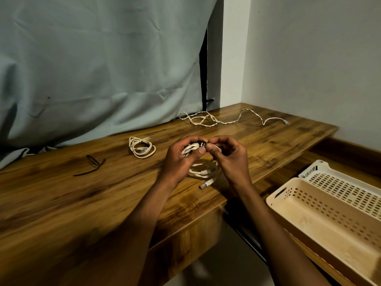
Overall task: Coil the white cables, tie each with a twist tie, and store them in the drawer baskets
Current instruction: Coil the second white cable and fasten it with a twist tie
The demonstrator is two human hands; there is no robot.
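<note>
Both hands, left [181, 159] and right [228, 159], meet thumb to thumb above the surface [61, 203], pinching a dark twist tie [203, 144] (partly hidden) around the coiled white cable [203, 169] they hold.

Coil's [203, 168] top and black tie [202, 144] half-hidden behind curled fingers [201, 150].

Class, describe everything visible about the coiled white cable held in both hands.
The coiled white cable is wound in several loops, tilted up above the wooden desk. The left hand and right hand pinch its top, where a black twist tie wraps it. Two clear plug ends hang at the bottom.
</note>
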